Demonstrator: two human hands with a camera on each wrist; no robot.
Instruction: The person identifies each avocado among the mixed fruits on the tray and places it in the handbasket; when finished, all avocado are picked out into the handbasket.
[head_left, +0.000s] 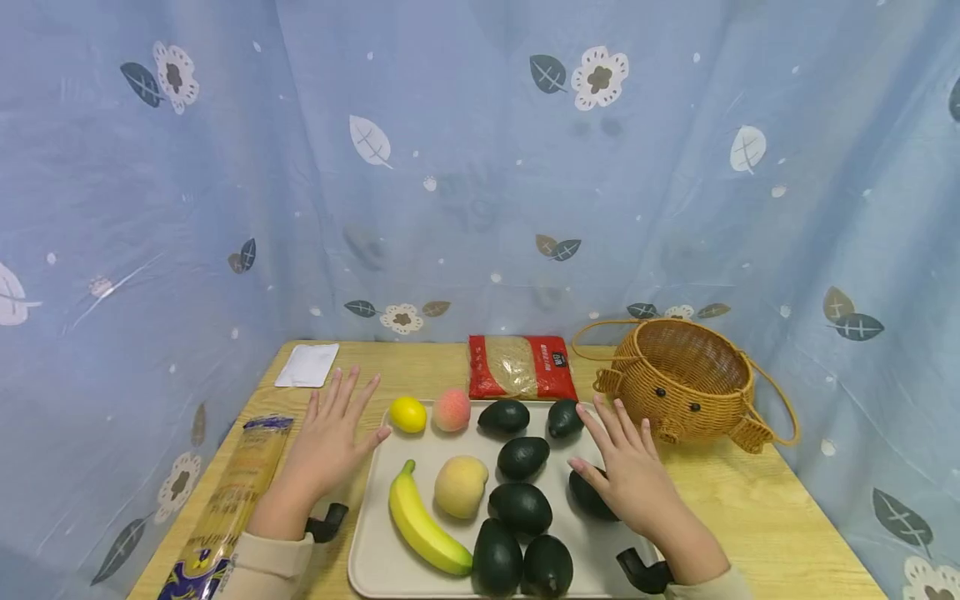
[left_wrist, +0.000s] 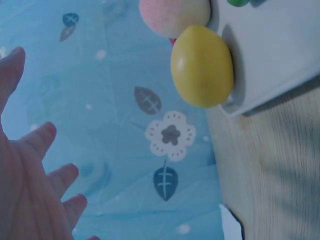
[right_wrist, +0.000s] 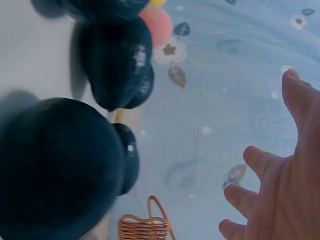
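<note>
My left hand (head_left: 327, 450) hovers with fingers spread at the left edge of the white tray (head_left: 362, 550), holding nothing. Closest to it are a lemon (head_left: 408, 414) and a banana (head_left: 423, 525). My right hand (head_left: 633, 475), also spread and holding nothing, is above the tray's right side, partly covering an avocado (head_left: 588, 497). More dark avocados (head_left: 522, 508) fill the middle and right of the tray. Between them and the left-hand fruit lie a pink peach (head_left: 452, 410) and a yellow peach (head_left: 461, 487). In the left wrist view the lemon (left_wrist: 202, 67) sits apart from the fingers.
A wicker basket (head_left: 693, 400) with handles stands at the back right. Behind the tray lies a red bag (head_left: 521, 367) with a clear window. A long pasta packet (head_left: 232, 508) and a white square packet (head_left: 307, 365) are on the left. A patterned curtain (head_left: 480, 167) encloses the table.
</note>
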